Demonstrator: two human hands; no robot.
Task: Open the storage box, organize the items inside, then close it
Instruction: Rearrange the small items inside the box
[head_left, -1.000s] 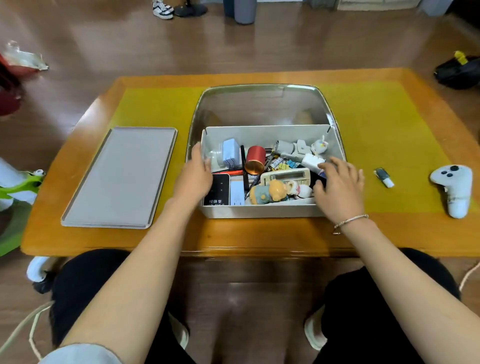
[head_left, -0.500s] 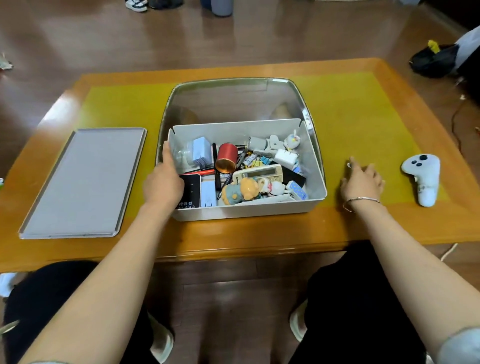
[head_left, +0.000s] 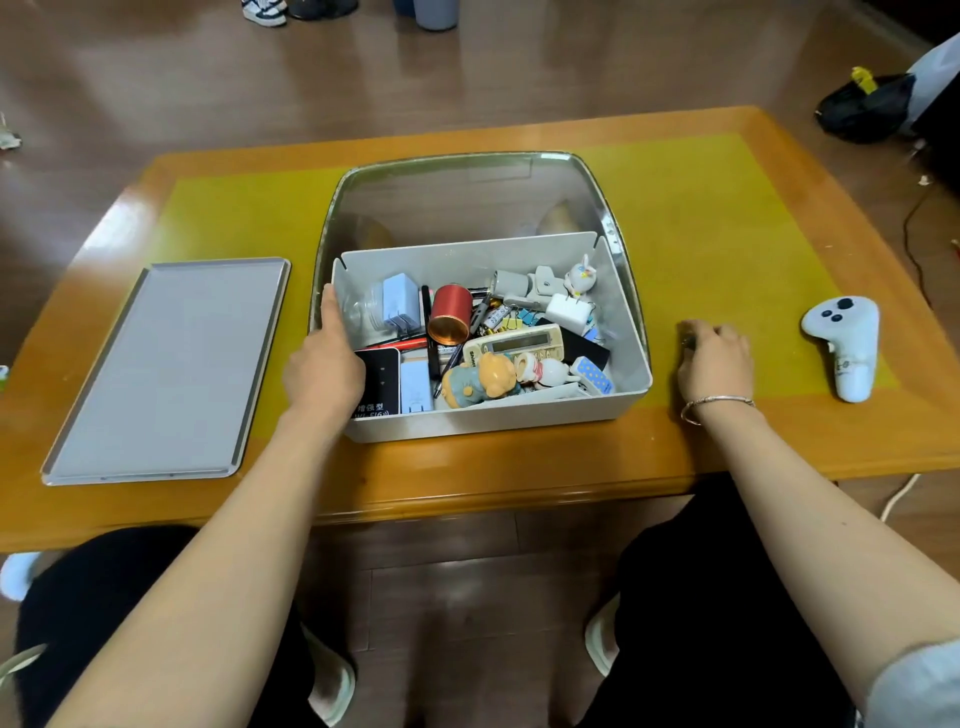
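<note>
The storage box sits at frame centre, its lid off at the left, so sorting is the step in hand. The left hand grips the box's left wall; the right hand rests curled on the table, whether pinching anything I cannot tell. Next, lift out jumbled items. A black device reads "Wi-Fi"; the calculator starts "Shin".

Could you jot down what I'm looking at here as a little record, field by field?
Setting: orange wooden table with a yellow mat
Storage box: open, full of jumbled small items
Lid: lying flat on the table, left of the box
Inside: red cylinder, bear figurine, calculator, white charger
Left hand: grips the box's left wall
Right hand: on the mat right of the box, fingers curled; whether it holds anything is unclear
White controller: at the mat's right end
</note>
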